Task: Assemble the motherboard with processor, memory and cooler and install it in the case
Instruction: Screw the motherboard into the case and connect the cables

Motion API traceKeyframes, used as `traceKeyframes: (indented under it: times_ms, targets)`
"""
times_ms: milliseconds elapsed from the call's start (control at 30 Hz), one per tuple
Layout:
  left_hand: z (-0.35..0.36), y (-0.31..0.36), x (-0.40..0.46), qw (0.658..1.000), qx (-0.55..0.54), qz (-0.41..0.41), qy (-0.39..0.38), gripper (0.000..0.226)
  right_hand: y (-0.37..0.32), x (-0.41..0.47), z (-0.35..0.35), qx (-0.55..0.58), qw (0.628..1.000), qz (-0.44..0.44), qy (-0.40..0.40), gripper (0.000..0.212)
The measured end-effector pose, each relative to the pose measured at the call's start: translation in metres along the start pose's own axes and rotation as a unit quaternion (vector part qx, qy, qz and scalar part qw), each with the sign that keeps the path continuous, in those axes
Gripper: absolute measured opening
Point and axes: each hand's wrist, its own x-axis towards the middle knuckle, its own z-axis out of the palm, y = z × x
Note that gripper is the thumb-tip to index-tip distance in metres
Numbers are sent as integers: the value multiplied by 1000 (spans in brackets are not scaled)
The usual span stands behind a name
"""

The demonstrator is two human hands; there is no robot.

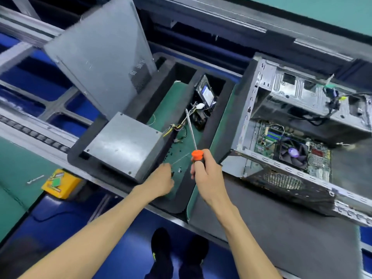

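Nearest, the right hand (203, 174) has its grip wrapped round the black handle of a long screwdriver with an orange collar and a thin steel shaft (192, 135). The shaft points up and away from the body, so the tip is parked clear of the work, probably so that a screw can be set on it. Just to its left, the left hand (163, 181) reaches down into the black foam tray with a green floor (181, 109). Its fingertips bunch over the small dark loose screws (179, 169) scattered there. Whether that grip has closed on a screw I cannot tell.

The tray seems to serve as a parts bin. A grey metal power supply box (124, 148) sits in its left pocket, with a bundle of coloured wires (179, 125) trailing from it, and a drive with a pale label (207, 93) stands in a farther pocket. A grey steel side panel (100, 57) leans upright behind the box.

The green motherboard with its black fan cooler (291, 150) already lies inside the open silver computer case (281, 121). The case sits on a dark mat on the surface, well to the right of both hands, beyond the screwdriver. Judging by this, fastening the board is the step in hand.
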Motion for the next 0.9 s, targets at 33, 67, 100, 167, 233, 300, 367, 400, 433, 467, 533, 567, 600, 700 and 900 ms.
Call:
traceKeyframes:
  times_ms: [33, 67, 100, 167, 233, 300, 367, 400, 433, 467, 533, 567, 600, 700, 900]
  targets:
    - [3, -1, 5, 1000, 16, -1, 10, 35, 3, 0, 1, -10, 1000, 9, -3, 12]
    - [5, 0, 10, 999, 32, 0, 24, 30, 5, 1, 2, -20, 1000, 18, -6, 13]
    - [6, 1, 14, 998, 51, -2, 39, 25, 8, 1, 3, -29, 999, 27, -9, 14]
    - [7, 6, 23, 994, 88, -15, 61, 23, 12, 2, 6, -35, 998, 46, -22, 14]
    - [9, 10, 32, 990, 119, -24, 69, 24, 16, 3, 8, -32, 997, 63, -37, 14]
    - [12, 12, 39, 988, 139, -26, 66, 21, 20, 4, 11, -32, 996, 73, -45, 15]
    - [15, 10, 43, 987, 145, -22, 65, 15, 24, 5, 12, -38, 995, 76, -51, 17]
    - [17, 10, 44, 987, 145, -20, 68, 12, 25, 6, 12, -40, 995, 77, -54, 16]
    - [17, 9, 44, 987, 145, -17, 71, 11, 26, 8, 12, -41, 995, 76, -56, 16]
    - [17, 9, 45, 987, 145, -15, 75, 12, 28, 9, 12, -40, 995, 77, -57, 16]
    - [18, 9, 46, 986, 148, -13, 79, 16, 30, 11, 11, -37, 995, 78, -58, 16]
    - [18, 9, 47, 985, 152, -12, 79, 16, 31, 13, 11, -34, 995, 79, -59, 16]
    - [18, 8, 47, 985, 155, -11, 79, 16, 32, 13, 10, -33, 994, 80, -60, 16]
    - [20, 5, 48, 985, 157, -9, 77, 17, 34, 15, 11, -28, 994, 84, -60, 15]
    - [25, -1, 46, 993, 75, -7, 88, 11, 37, 13, 9, -22, 994, 88, -55, 15]
